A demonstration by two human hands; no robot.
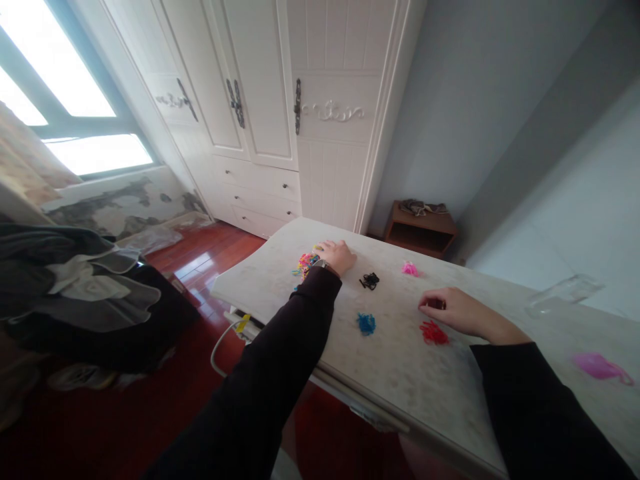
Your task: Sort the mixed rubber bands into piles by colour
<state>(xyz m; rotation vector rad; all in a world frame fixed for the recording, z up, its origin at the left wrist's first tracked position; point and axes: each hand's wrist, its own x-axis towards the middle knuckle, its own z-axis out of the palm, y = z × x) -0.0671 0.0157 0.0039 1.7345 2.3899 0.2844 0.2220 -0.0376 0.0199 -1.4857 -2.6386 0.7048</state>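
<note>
My left hand (338, 256) reaches far across the pale table (400, 360) and rests on a mixed heap of coloured rubber bands (305, 264); its fingers curl into the heap. My right hand (453, 311) lies closer in, fingers pinched together on a red band just above a small red pile (433, 333). Between the hands sit a black pile (369, 281) and a blue pile (367, 323). A pink pile (410, 269) lies farther back.
A clear plastic bag (563, 293) and a pink bag (597, 366) lie on the table's right side. A white wardrobe (280, 107) and a small wooden stand (421, 230) are behind. Dark clothes (85, 293) are heaped at the left on the red floor.
</note>
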